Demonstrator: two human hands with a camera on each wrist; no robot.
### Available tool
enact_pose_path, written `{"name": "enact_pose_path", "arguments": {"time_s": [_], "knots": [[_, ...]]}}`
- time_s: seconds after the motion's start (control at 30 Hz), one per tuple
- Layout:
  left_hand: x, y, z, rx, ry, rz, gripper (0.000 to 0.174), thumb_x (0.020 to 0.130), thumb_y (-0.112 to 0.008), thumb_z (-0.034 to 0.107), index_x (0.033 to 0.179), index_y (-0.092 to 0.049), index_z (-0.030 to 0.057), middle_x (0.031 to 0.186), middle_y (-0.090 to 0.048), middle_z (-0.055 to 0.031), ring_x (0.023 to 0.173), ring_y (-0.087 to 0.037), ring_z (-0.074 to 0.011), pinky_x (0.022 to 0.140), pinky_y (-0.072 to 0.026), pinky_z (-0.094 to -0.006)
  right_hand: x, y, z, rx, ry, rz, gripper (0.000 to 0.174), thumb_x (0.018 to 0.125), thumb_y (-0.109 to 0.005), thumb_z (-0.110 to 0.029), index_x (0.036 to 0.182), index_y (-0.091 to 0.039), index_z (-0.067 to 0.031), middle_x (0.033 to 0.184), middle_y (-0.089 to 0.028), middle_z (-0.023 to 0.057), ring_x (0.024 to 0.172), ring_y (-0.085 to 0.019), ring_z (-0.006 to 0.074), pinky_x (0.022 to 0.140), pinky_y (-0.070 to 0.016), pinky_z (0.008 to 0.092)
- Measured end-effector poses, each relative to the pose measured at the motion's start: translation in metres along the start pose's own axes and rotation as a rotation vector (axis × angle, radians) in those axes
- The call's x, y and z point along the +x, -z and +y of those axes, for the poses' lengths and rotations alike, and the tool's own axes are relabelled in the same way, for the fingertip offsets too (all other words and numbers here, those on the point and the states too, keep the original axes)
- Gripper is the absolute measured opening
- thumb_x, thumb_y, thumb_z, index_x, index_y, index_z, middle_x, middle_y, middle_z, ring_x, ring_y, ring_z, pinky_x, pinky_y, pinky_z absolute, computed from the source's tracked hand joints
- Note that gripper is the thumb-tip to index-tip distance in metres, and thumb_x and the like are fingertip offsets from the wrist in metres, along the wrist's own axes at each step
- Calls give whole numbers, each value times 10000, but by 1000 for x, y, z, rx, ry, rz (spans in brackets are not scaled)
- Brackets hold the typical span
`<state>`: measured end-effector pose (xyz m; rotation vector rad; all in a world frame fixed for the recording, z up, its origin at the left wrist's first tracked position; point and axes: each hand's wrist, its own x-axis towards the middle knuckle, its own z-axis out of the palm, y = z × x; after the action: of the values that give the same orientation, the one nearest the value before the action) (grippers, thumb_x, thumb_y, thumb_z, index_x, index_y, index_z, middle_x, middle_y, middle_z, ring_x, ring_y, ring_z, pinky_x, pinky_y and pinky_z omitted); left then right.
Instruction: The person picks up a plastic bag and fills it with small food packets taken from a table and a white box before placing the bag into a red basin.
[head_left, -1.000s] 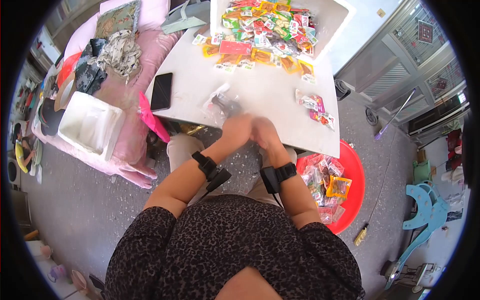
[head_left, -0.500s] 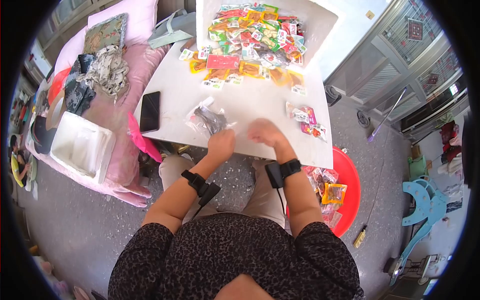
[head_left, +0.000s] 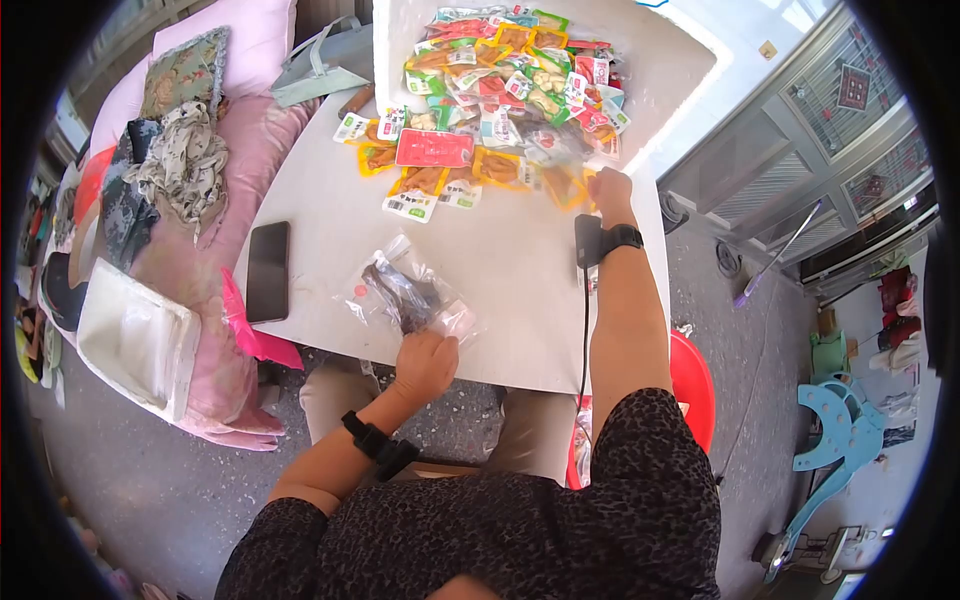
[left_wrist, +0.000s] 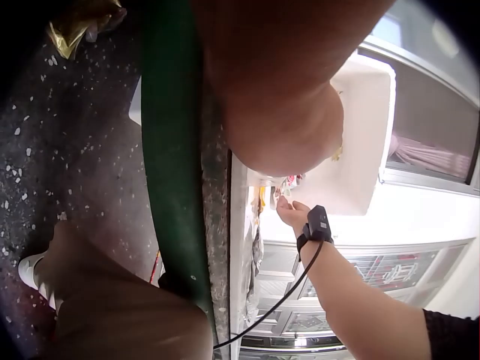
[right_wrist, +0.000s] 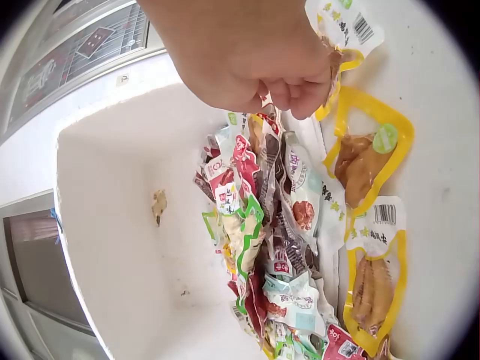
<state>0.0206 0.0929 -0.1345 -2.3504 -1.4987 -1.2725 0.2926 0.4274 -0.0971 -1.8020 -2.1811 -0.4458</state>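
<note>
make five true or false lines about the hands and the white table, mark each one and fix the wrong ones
1. The person's left hand touches a clear plastic bag. True.
2. The person's right hand touches the same bag. False: it is at a yellow-edged food pouch.
3. The black rectangular phone lies on the pink bedding. False: it lies on the white table.
4. Many colourful food packets lie in the white foam box. True.
5. In the head view, the bag lies to the right of the phone. True.
</note>
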Motion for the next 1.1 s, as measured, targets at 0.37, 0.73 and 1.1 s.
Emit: {"name": "enact_pose_path", "arguments": {"time_s": [0.37, 0.73, 1.1], "knots": [[3, -1, -1, 16, 28, -63, 96, 577, -537, 52, 622, -456, 77, 558, -388, -47, 509, -434, -218, 462, -327, -331, 53, -37, 6, -294, 67, -149, 103, 698, -514, -170, 747, -565, -94, 678, -583, 45, 700, -575, 204, 592, -427, 313], [2, 1, 3, 31, 9, -28, 100, 603, -505, 59, 579, -410, 82, 542, -396, -64, 507, -438, -240, 466, -326, -357, -64, 2, -17, 1065, -257, 185, 106, 717, -464, -61, 817, -497, -60, 774, -517, 39, 678, -506, 162, 575, -444, 302], [-6, -6, 1, -15, 125, -89, 61, 655, -495, 61, 652, -437, 43, 582, -479, -113, 566, -486, -305, 505, -367, -410, -136, 107, -47, 1482, -432, -475, 168, 726, -532, -85, 888, -500, -56, 788, -502, 21, 674, -480, 101, 563, -436, 237]]}}
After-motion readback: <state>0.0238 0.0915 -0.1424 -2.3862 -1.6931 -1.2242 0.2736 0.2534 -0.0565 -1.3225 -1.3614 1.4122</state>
